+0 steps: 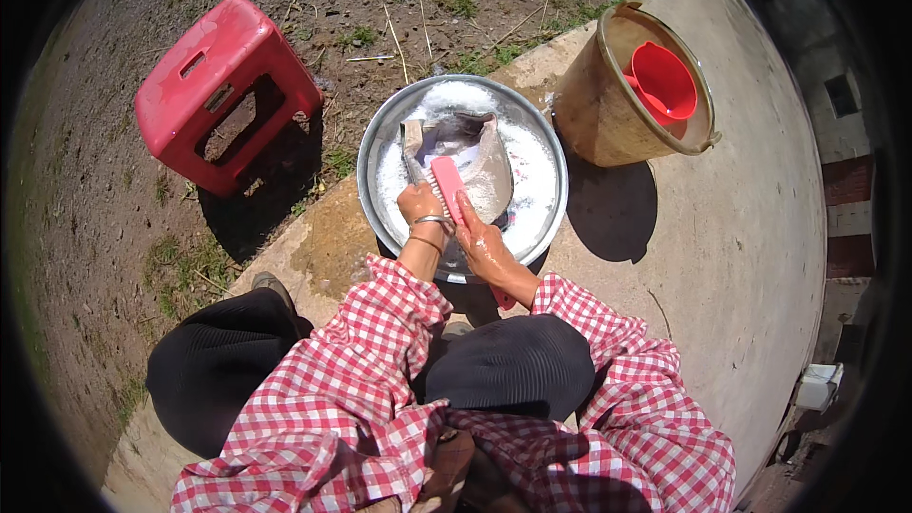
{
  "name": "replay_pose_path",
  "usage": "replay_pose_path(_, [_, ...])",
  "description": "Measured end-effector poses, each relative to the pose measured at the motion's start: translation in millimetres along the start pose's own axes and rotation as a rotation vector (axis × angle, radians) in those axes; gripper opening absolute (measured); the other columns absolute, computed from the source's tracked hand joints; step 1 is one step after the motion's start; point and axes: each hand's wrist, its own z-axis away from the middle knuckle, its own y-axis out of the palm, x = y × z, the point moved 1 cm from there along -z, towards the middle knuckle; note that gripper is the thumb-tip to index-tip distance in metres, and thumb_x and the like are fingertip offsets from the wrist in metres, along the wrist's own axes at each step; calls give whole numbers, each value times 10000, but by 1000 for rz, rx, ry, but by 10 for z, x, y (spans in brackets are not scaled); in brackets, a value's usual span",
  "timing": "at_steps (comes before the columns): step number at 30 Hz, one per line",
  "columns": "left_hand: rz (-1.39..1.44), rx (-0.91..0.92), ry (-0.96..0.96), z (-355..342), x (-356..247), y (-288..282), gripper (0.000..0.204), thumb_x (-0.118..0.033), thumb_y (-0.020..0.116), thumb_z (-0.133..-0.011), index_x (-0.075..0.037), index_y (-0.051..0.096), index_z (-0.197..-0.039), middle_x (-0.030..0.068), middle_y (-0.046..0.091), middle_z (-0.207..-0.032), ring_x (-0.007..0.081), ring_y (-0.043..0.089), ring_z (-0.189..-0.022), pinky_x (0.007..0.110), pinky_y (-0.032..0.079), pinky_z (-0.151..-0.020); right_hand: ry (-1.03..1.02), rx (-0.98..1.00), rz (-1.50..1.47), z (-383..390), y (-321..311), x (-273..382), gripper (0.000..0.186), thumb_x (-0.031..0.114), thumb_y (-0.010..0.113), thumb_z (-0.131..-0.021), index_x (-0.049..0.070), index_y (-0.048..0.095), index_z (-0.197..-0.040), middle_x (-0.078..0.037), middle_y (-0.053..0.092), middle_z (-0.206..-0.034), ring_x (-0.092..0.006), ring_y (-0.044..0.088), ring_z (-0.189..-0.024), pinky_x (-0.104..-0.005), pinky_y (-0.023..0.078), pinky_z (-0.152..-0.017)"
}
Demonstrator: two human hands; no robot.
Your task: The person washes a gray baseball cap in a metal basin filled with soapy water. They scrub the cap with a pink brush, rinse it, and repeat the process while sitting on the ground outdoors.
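Observation:
A round metal basin (pixel 369 192) full of white suds stands in front of me. In it lies a wet beige cloth item (pixel 491 163) with a dark, hollow opening at its far side; its exact kind I cannot make out. My left hand (pixel 423 206), wearing bangles, is closed on the near left edge of this cloth. My right hand (pixel 481 239) grips a pink scrubbing brush (pixel 446 180), its white bristles turned left against the cloth beside my left hand. Suds wet the fingers of my right hand.
A red plastic stool (pixel 214 85) stands on the dirt at the far left. Right of the basin is a brown bucket (pixel 594 100) with a red scoop (pixel 663 83) in it. My knees flank the near side of the basin, over a concrete slab (pixel 722 218).

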Motion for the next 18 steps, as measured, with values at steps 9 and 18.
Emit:
replay_pose_path(9, [104, 57, -202, -113, -62, -43, 81, -31, 553, -728, 47, 536, -738, 109, 552, -654, 178, 526, -553, 335, 416, -490, -131, -83, -18, -89, 199, -363, 521, 155, 450, -850, 154, 266, -1337, -284, 565, -803, -452, 530, -711, -464, 414, -639])
replay_pose_path(18, [7, -46, -267, -119, -210, -76, 60, 0, 527, -733, 52, 553, -720, 77, 567, -659, 144, 532, -588, 300, 426, -543, 139, -302, 214, -108, -41, -428, 529, 142, 467, -851, 164, 274, -1343, -270, 548, -691, -420, 550, -645, -427, 424, -603])
